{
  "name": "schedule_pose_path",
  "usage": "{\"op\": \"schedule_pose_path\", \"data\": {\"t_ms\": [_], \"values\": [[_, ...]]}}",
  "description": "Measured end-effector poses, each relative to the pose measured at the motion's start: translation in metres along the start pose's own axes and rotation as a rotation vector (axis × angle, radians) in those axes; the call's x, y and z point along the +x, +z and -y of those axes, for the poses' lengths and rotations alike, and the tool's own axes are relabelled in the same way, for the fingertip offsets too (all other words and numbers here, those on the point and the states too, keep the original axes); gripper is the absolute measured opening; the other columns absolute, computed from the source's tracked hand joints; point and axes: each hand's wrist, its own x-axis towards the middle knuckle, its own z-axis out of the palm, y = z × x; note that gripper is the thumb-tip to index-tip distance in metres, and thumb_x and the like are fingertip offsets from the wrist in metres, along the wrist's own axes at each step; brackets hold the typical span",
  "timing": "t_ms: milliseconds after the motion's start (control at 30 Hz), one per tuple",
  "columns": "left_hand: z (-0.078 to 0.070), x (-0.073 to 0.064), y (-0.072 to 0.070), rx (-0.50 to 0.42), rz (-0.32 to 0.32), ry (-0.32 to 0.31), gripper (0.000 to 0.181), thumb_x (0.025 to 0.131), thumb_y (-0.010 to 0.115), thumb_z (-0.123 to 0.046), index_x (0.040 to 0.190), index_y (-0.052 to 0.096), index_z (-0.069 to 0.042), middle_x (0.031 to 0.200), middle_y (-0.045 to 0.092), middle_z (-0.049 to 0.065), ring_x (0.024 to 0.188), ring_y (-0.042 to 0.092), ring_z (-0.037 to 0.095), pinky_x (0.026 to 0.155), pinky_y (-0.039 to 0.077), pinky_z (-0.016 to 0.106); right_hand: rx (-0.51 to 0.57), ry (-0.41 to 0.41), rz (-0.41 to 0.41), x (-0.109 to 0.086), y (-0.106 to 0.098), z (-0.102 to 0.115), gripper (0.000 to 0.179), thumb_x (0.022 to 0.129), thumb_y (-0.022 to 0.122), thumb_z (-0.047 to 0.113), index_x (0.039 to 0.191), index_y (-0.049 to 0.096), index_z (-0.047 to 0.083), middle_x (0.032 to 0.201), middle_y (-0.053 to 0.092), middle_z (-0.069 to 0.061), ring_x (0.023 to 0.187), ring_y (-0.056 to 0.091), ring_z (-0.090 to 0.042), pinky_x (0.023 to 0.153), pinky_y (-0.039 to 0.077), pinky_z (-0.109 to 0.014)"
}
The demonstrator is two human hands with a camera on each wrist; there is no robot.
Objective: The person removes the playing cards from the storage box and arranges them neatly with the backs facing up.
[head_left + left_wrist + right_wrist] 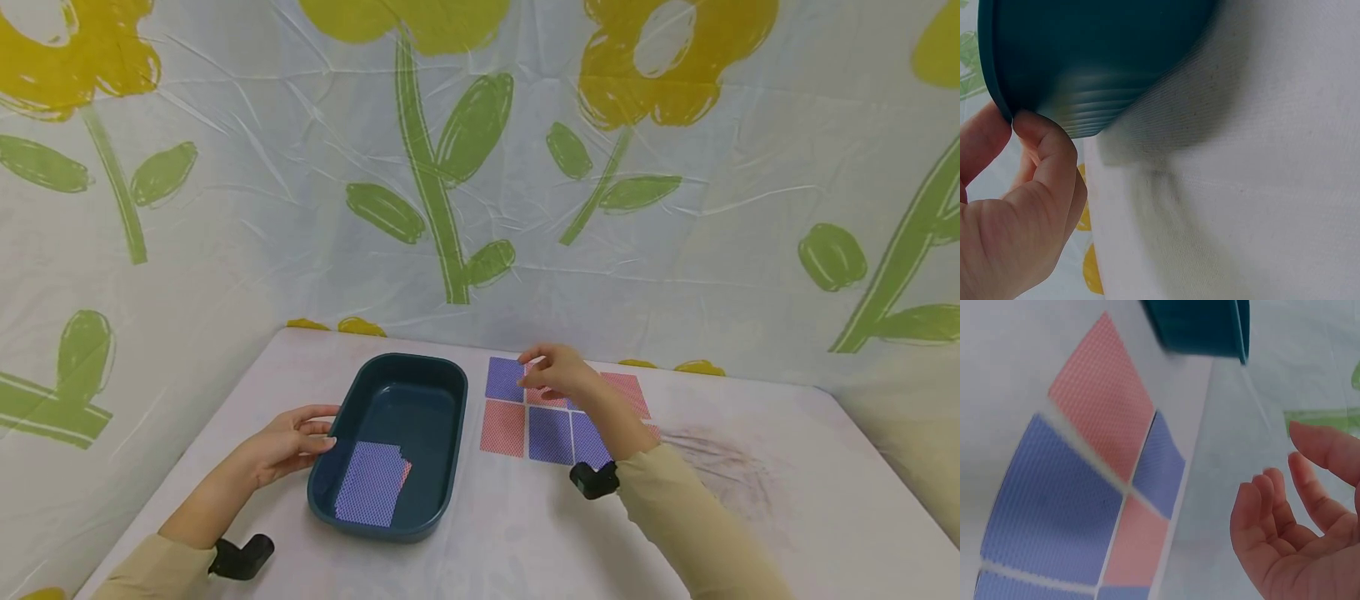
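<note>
A dark teal rectangular basin (461, 417) stands left of centre on the table. My left hand (281, 446) pinches its left rim between thumb and fingers, as the left wrist view (1029, 206) also shows. Inside the basin, several patterned squares lie stacked, a blue-violet one (367, 483) on top and a red edge (407, 473) peeking out. My right hand (558, 375) hovers over the back row of squares with loosely bent fingers, holding nothing. Beneath and around it, red squares (502, 428) and blue squares (550, 434) alternate in two rows; my right forearm hides some.
A pale cloth covers the table (510, 542), with a dark smudge (720, 458) right of the squares. Behind it hangs a wrinkled white curtain (315, 250) with yellow flowers and green stems. Black wrist cameras (243, 557) sit at both cuffs.
</note>
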Motion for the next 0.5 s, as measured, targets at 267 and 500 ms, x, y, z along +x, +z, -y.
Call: {"op": "schedule_pose_path", "data": {"t_ms": [267, 500], "values": [[-0.001, 0.001, 0.0, 0.008, -0.008, -0.005, 0.066, 0.087, 0.06, 0.0, 0.142, 0.024, 0.006, 0.11, 0.05, 0.013, 0.089, 0.057, 0.017, 0.078, 0.05, 0.027, 0.035, -0.014, 0.051, 0.016, 0.039, 0.023, 0.034, 0.079, 0.068, 0.0, 0.111, 0.058, -0.001, 0.079, 0.053, -0.007, 0.073, 0.056, -0.022, 0.074, 0.052, -0.04], [-0.001, 0.0, 0.0, 0.014, -0.015, -0.008, 0.066, 0.086, 0.061, 0.0, 0.141, 0.025, 0.006, 0.112, 0.05, 0.015, 0.089, 0.057, 0.017, 0.079, 0.05, 0.028, 0.084, 0.013, 0.101, 0.024, 0.07, 0.038, 0.034, 0.079, 0.069, -0.002, 0.112, 0.058, -0.001, 0.079, 0.056, -0.006, 0.076, 0.055, -0.023, 0.079, 0.05, -0.044]]}}
